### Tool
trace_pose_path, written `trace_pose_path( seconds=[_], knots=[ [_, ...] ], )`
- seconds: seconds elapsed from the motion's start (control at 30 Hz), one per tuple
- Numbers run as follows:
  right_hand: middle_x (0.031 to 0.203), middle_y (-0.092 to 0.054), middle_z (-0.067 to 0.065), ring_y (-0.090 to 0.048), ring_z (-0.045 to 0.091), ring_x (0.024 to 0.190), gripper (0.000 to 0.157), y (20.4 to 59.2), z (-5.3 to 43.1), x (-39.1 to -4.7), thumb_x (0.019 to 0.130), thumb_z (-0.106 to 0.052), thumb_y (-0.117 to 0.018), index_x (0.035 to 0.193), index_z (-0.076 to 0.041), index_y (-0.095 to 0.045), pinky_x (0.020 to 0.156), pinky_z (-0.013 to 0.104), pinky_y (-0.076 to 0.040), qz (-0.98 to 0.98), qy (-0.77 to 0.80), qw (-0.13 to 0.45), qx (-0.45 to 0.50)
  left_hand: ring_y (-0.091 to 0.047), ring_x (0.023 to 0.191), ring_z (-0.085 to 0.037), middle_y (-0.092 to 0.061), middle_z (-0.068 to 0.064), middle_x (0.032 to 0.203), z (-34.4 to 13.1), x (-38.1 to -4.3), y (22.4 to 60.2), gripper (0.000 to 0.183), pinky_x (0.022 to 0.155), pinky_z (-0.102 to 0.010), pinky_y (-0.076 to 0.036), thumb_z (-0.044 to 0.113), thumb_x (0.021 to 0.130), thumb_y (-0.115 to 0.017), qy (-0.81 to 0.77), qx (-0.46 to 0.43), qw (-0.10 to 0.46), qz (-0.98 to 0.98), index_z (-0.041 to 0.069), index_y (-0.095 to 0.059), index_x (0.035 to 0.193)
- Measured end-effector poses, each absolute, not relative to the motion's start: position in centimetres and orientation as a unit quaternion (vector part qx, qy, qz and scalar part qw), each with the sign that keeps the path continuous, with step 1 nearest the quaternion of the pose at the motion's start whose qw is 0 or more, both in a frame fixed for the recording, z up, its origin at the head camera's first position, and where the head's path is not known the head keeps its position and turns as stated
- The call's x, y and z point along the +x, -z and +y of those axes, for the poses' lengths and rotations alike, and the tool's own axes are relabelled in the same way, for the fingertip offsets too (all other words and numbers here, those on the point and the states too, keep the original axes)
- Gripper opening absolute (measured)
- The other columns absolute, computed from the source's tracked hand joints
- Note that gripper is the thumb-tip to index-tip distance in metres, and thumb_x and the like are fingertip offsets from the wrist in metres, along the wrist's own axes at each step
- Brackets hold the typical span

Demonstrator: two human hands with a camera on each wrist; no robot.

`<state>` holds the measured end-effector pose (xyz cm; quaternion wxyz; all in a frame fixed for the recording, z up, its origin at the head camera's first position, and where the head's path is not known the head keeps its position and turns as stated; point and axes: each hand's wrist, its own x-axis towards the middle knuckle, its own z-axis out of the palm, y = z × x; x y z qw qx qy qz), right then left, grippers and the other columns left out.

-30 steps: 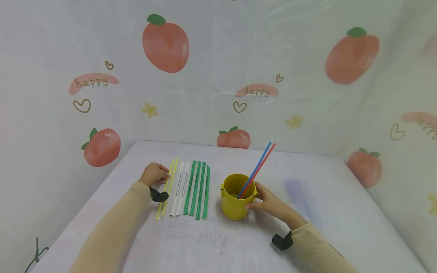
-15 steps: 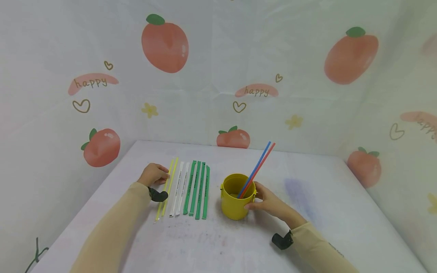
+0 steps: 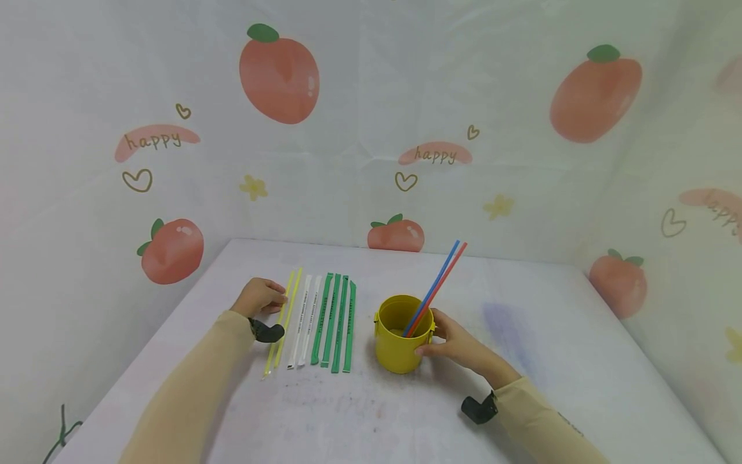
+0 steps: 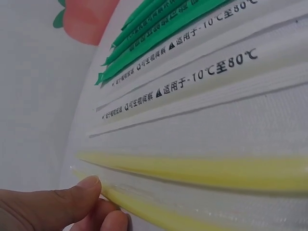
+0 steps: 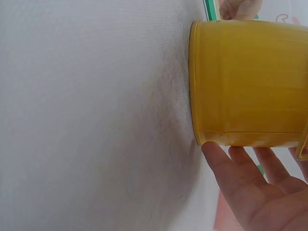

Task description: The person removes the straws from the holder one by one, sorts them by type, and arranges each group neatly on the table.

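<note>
My left hand (image 3: 262, 296) pinches the far end of the leftmost yellow straw (image 4: 144, 208) between thumb and fingers; the straw is in a clear wrapper. A second yellow straw (image 4: 202, 172) lies just to its right. My right hand (image 3: 455, 341) holds the right side of a small yellow bucket (image 3: 397, 354), the thumb in front and the fingers farther back, partly hidden in the head view. Inside the bucket, a blue straw (image 3: 438, 278) and a red straw (image 3: 449, 274) lean to the right over the rim.
To the right of the yellow straws lie two white-wrapped straws (image 3: 300, 322) and several green-wrapped straws (image 3: 332, 322), side by side. All rest on a pale cloth-covered table (image 3: 324, 419). A printed fabric backdrop (image 3: 348, 193) rises at the table's far edge.
Almost nothing differs. My left hand has shifted very slightly left, along with a slight drift of the whole head view; the right hand stays at the bucket.
</note>
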<state>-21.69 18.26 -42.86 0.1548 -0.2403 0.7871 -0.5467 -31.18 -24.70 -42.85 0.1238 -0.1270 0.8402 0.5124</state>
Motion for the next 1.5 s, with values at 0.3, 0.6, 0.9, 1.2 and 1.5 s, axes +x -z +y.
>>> trace_pose_path(
  seconds=[0.3, 0.6, 0.9, 1.2, 1.5],
  knots=[
    [0.149, -0.038, 0.017, -0.039, 0.045, 0.133, 0.08, 42.8, 18.2, -21.5, 0.085, -0.02, -0.076, 0.149, -0.005, -0.031, 0.108, 0.065, -0.03, 0.789, 0.547, 0.159, -0.23, -0.06, 0.068, -0.01, -0.063, -0.004, 0.084, -24.9, -31.2, 41.8, 0.037, 0.065, -0.021, -0.056, 0.003, 0.088, -0.067, -0.526, -0.133, 0.131, 0.83, -0.006, -0.057, 0.123],
    [0.15, -0.037, 0.018, -0.038, 0.045, 0.134, 0.08, 42.7, 18.2, -21.4, 0.084, -0.019, -0.076, 0.149, -0.004, -0.03, 0.109, 0.065, -0.029, 0.789, 0.547, 0.155, -0.234, -0.061, 0.106, -0.025, -0.057, -0.017, 0.124, -23.7, -30.0, 38.1, 0.05, 0.098, -0.035, -0.051, 0.011, 0.095, -0.06, -0.574, -0.016, 0.12, 0.81, -0.003, -0.044, 0.14],
    [0.15, -0.037, 0.018, -0.039, 0.045, 0.134, 0.08, 42.8, 18.3, -21.5, 0.085, -0.019, -0.075, 0.149, -0.004, -0.03, 0.109, 0.065, -0.029, 0.787, 0.547, 0.154, -0.24, -0.061, 0.109, -0.026, -0.054, -0.017, 0.128, -18.7, -28.3, 33.7, 0.046, 0.1, -0.038, -0.05, 0.015, 0.095, -0.063, -0.607, 0.094, 0.129, 0.778, 0.002, -0.049, 0.137],
    [0.15, -0.038, 0.018, -0.039, 0.044, 0.134, 0.079, 42.9, 18.3, -21.5, 0.085, -0.018, -0.076, 0.149, -0.005, -0.031, 0.109, 0.064, -0.029, 0.787, 0.548, 0.151, -0.24, -0.063, 0.099, -0.02, -0.061, -0.011, 0.112, -12.9, -26.2, 30.5, 0.038, 0.095, -0.037, -0.053, 0.012, 0.093, -0.065, -0.633, 0.174, 0.132, 0.743, 0.003, -0.056, 0.128],
    [0.149, -0.039, 0.016, -0.041, 0.043, 0.133, 0.078, 42.9, 18.2, -21.7, 0.085, -0.019, -0.075, 0.148, -0.006, -0.032, 0.108, 0.064, -0.031, 0.788, 0.545, 0.148, -0.244, -0.064, 0.099, -0.022, -0.061, -0.017, 0.116, -8.6, -25.0, 30.4, 0.03, 0.09, -0.037, -0.055, 0.008, 0.092, -0.065, -0.657, 0.214, 0.112, 0.714, 0.002, -0.06, 0.122]
  ],
)
